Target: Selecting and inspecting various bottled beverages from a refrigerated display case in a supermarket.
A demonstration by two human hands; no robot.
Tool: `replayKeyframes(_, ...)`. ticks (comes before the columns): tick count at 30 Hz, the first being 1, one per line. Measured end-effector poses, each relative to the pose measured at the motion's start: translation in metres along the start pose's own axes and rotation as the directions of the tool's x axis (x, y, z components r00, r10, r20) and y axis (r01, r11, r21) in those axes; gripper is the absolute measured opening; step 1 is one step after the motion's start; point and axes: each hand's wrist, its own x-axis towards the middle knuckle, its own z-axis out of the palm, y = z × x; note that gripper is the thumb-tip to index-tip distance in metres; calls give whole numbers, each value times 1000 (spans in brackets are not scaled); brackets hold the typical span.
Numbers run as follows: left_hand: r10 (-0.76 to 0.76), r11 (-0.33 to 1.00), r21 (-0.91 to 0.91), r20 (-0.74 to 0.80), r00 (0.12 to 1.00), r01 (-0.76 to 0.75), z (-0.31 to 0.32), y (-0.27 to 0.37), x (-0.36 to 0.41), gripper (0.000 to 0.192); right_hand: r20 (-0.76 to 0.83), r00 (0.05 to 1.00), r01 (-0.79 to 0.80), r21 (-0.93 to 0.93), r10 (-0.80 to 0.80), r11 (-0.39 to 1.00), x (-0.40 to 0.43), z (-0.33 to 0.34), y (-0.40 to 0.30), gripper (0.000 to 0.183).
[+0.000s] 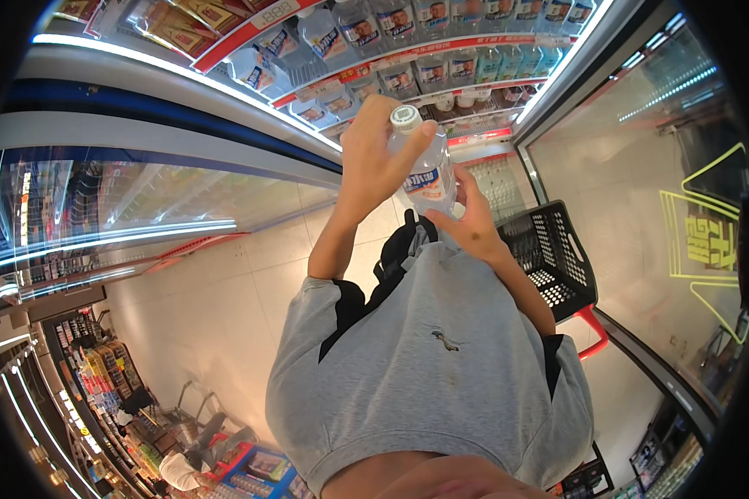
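Observation:
A clear plastic bottle (429, 181) with a white cap and a blue and orange label is held upright between both hands. My left hand (377, 156) wraps round its upper part, the thumb beside the cap. My right hand (471, 215) grips it lower down, with fingers on the far side and the thumb near the base. Beyond the hands, an upright display cooler holds rows of similar bottles (396, 24) on shelves with red price strips (412, 51).
A black shopping basket (558, 262) with a red handle is at the right, beside my right arm. Glass cooler doors stand at left (131, 206) and right (636, 181). Farther off, at lower left, are a person (178, 471), a cart and stocked shelves (103, 368).

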Motion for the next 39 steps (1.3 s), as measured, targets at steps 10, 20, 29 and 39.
replayKeyframes(10,-114,993,58,197,974,104,-6,-18,-3,52,57,998,-14,26,13,1000,-11,3,8,80)
replayKeyframes(20,-99,995,-30,-69,993,97,-30,-14,-19,42,-35,984,159,-248,-173,956,1,-3,16,75)
replayKeyframes(29,181,909,407,-568,803,83,-80,-89,36,44,27,999,48,-330,-41,943,-24,-23,44,69)
replayKeyframes(39,274,898,440,-520,809,-21,-84,-171,97,41,31,997,73,-392,-67,917,-17,-26,49,64)
